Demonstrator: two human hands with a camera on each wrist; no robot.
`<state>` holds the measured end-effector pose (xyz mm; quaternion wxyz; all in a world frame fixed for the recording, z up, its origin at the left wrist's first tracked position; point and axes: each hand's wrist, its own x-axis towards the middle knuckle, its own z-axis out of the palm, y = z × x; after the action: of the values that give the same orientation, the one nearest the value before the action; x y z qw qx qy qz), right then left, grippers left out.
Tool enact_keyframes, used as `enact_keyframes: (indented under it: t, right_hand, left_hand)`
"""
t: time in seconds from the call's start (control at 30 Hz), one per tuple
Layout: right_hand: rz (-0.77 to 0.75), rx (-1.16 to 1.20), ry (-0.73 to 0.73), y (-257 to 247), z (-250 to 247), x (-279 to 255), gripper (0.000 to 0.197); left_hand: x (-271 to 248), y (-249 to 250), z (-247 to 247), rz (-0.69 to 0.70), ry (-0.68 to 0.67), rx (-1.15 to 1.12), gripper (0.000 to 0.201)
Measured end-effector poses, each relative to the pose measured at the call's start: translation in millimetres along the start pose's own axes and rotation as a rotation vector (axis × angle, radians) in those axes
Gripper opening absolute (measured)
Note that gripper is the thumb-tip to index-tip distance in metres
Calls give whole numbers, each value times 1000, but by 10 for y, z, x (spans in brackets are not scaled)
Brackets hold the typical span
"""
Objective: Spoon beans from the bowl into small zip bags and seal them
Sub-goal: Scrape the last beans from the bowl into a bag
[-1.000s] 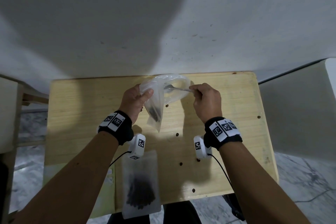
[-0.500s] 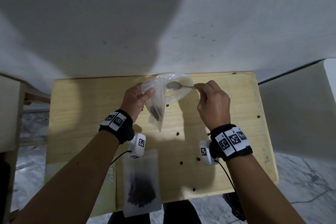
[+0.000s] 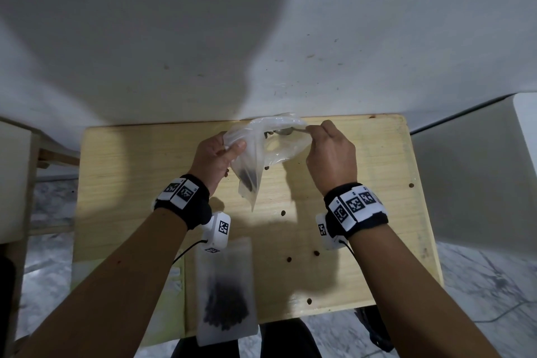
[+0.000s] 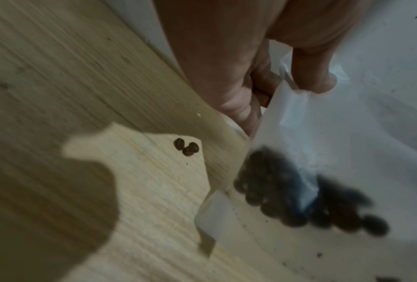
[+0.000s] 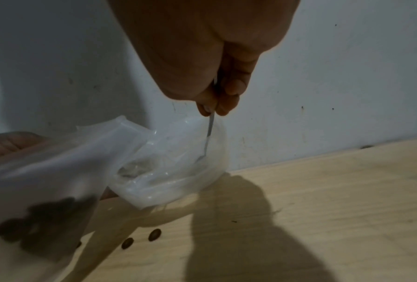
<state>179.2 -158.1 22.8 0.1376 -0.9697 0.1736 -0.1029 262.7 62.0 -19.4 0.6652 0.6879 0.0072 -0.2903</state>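
Few beans (image 3: 247,179) sit in the held bag (image 3: 250,166).

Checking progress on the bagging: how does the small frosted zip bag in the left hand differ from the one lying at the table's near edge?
The held frosted zip bag hangs open-mouthed, pinched by the left hand; the lying frosted zip bag rests flat on the pale wooden table, untouched. The held bag shows a small clump of dark beans, the lying bag a bigger pile. Both are translucent plastic holding dark beans.

Wooden table (image 3: 363,168) carries bowl (image 3: 290,148), filled bag (image 3: 226,293), stray beans (image 3: 283,213).
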Motion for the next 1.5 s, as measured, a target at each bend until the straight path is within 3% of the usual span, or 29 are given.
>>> enact_keyframes:
  t: [0.1,0.27,0.47,0.57,0.63,0.73,0.9,1.1,1.27,1.5]
  right_hand:
    - [33,-8,-7,28,-4,-5,44]
    - [83,94,17,112,78,-68,38]
    - [98,215,53,165,184,-81,22]
    - [106,214,100,197,120,-36,22]
    - [86,198,115,205,59,-24,22]
    - [31,191,105,176,8,-64,24]
    - [-19,221,132,92,102,-94,33]
    - [-40,94,120,-37,227,-34,52]
    - [-24,25,63,-63,274,-12,57]
    - [87,318,32,43,367,14,20]
  left_hand:
    - [1,-2,-3,0,-31,-27,43]
    - [-19,-24,37,-12,-18,9,30]
    - [40,-104,29,-38,7,-17,33]
    - [59,-113,13,-19,39,-1,18]
    - [53,-107,16,-10,47,0,19]
    - [37,-74,71,26,40,-17,38]
    - [63,-45,1,4,15,9,12]
    - [33,-3,-10,10,-7,62,19]
    - [11,14,6,-13,-5,58,24]
    - [39,-38,-6,-22,50,70,28]
